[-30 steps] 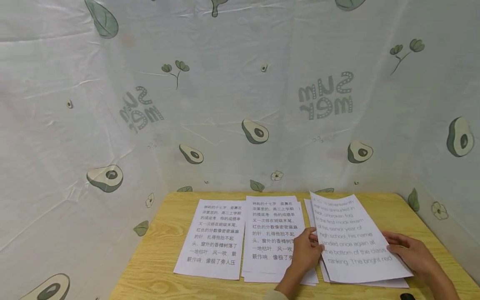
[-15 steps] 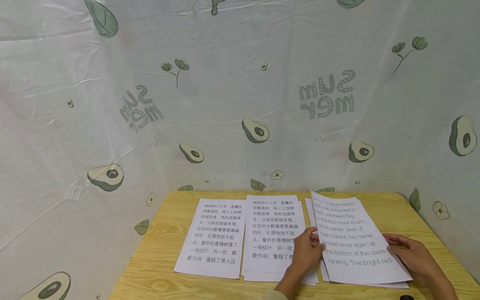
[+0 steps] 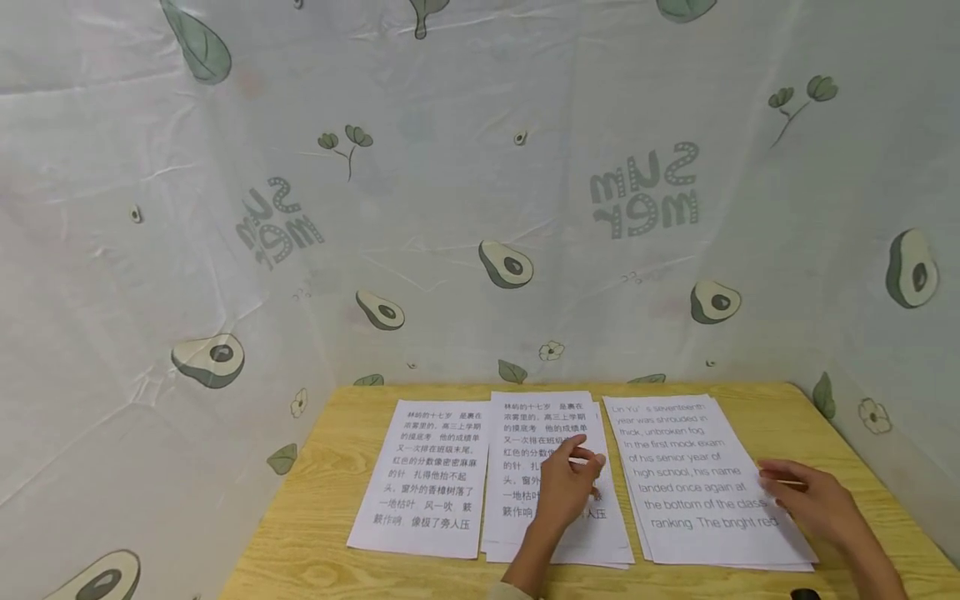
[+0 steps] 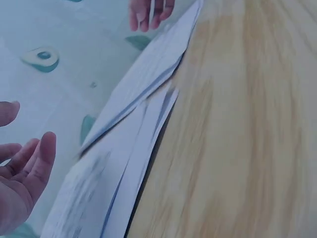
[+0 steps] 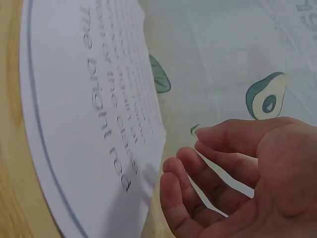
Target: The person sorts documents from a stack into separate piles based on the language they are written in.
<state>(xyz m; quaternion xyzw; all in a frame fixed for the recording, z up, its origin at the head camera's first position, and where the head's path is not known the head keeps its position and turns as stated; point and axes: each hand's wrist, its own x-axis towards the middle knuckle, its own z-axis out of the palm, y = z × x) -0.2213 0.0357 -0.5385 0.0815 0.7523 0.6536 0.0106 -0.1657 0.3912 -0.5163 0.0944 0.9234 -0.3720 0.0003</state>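
Over the middle stack of sheets with Chinese print [image 3: 555, 542] hovers my left hand [image 3: 567, 483], its fingers loosely bent and holding nothing. In the left wrist view this left hand [image 4: 25, 183] appears apart from the paper. The stack of sheets with English print [image 3: 682, 479] lies flat at the right, its edges slightly offset. Beside its right edge is my right hand [image 3: 813, 504]. The right wrist view shows that right hand [image 5: 237, 178] with relaxed, slightly curled fingers and nothing between them, next to the English-printed sheet [image 5: 64, 119].
Another sheet with Chinese print [image 3: 420, 483] lies at the left, close by the middle stack. All the paper is on a wood-grain table [image 3: 300, 517]. A pale curtain with avocado prints [image 3: 450, 208] hangs behind and at the sides. A small dark object [image 3: 805, 594] shows at the bottom edge.
My left hand has let go of the English sheet's left edge and moved left over the middle stack. The raised sheet now lies flat on its stack. My right hand stays near its right edge.
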